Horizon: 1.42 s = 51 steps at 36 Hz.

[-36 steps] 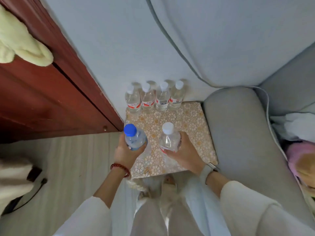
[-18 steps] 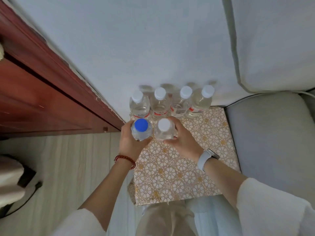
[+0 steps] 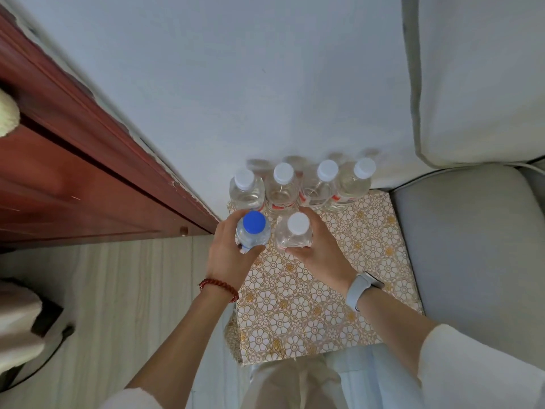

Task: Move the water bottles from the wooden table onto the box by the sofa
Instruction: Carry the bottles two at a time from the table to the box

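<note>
The box [image 3: 324, 305] with a gold flower-patterned cover stands between the wall and the grey sofa. Several white-capped water bottles [image 3: 283, 187] stand in a row along its far edge against the wall. My left hand [image 3: 227, 255] grips a blue-capped bottle [image 3: 252, 231] upright at the box's far left, just in front of that row. My right hand [image 3: 321, 252] grips a white-capped bottle [image 3: 295, 231] right beside it. Both bottles appear to stand on or just above the cover; I cannot tell which.
A grey sofa arm [image 3: 472, 246] borders the box on the right, with a pale cushion [image 3: 483, 78] above it. A red-brown wooden door [image 3: 73, 187] runs along the left. Light wood floor [image 3: 118, 305] lies left of the box.
Both hands carried their bottles from the box's near part to the far side, just in front of the row. In the last half second they barely moved.
</note>
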Each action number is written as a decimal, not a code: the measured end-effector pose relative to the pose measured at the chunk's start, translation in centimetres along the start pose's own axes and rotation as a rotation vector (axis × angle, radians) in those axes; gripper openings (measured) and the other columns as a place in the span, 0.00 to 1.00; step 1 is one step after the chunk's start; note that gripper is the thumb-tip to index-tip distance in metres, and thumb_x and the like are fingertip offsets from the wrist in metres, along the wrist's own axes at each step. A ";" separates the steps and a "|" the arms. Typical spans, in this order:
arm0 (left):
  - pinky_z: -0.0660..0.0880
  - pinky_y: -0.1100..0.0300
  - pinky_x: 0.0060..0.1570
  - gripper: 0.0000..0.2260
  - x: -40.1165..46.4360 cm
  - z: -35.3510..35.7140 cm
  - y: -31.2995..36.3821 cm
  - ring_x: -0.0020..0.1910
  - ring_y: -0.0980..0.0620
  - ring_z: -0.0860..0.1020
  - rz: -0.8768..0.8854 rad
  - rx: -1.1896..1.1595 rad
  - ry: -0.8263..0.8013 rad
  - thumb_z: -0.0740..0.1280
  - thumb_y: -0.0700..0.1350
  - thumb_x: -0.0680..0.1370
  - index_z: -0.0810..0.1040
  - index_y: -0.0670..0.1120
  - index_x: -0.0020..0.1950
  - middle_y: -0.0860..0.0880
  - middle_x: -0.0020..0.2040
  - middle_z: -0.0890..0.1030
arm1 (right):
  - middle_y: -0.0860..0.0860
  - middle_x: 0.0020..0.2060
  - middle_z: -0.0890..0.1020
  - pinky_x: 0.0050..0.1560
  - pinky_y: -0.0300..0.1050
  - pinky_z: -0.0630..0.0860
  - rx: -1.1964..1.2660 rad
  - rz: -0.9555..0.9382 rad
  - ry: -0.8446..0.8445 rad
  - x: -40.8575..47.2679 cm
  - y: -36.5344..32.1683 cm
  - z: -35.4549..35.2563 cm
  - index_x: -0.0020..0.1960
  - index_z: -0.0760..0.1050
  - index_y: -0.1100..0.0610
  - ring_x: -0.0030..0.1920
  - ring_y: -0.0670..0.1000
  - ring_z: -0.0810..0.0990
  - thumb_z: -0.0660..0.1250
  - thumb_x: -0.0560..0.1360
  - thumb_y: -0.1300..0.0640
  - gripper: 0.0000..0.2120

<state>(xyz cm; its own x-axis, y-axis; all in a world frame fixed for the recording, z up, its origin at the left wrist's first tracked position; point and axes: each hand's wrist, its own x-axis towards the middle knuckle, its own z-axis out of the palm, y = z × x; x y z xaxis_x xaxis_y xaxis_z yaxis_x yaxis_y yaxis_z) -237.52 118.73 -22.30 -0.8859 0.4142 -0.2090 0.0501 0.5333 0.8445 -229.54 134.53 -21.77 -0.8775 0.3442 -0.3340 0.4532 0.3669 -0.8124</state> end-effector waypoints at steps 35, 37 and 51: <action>0.62 0.59 0.64 0.27 -9.3 -4.4 4.7 0.68 0.48 0.64 -0.221 0.184 0.125 0.67 0.46 0.74 0.62 0.43 0.70 0.44 0.70 0.65 | 0.52 0.67 0.70 0.59 0.37 0.65 -0.094 0.168 -0.122 -9.4 -6.3 -0.9 0.67 0.66 0.57 0.62 0.49 0.72 0.59 0.78 0.56 0.18; 0.63 0.56 0.65 0.26 -12.2 -6.0 5.5 0.67 0.47 0.65 -0.255 0.203 0.180 0.66 0.46 0.74 0.63 0.43 0.70 0.43 0.68 0.66 | 0.53 0.63 0.74 0.57 0.37 0.67 -0.110 0.083 -0.194 -11.6 -8.2 -0.8 0.65 0.68 0.57 0.58 0.49 0.74 0.58 0.78 0.56 0.16; 0.71 0.46 0.59 0.17 -43.9 -17.4 4.3 0.59 0.42 0.73 -0.587 0.184 0.830 0.65 0.47 0.75 0.73 0.45 0.63 0.43 0.60 0.75 | 0.58 0.52 0.82 0.55 0.46 0.73 -0.386 -0.522 -0.739 -29.9 -22.5 12.2 0.58 0.75 0.61 0.54 0.56 0.79 0.60 0.77 0.59 0.13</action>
<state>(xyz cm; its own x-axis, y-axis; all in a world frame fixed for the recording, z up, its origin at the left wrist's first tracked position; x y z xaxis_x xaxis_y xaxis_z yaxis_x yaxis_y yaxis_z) -206.42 90.01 -0.91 -0.8295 -0.5498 -0.0985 -0.4846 0.6206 0.6165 -215.44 105.43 0.64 -0.7998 -0.5201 -0.2997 -0.1142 0.6220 -0.7746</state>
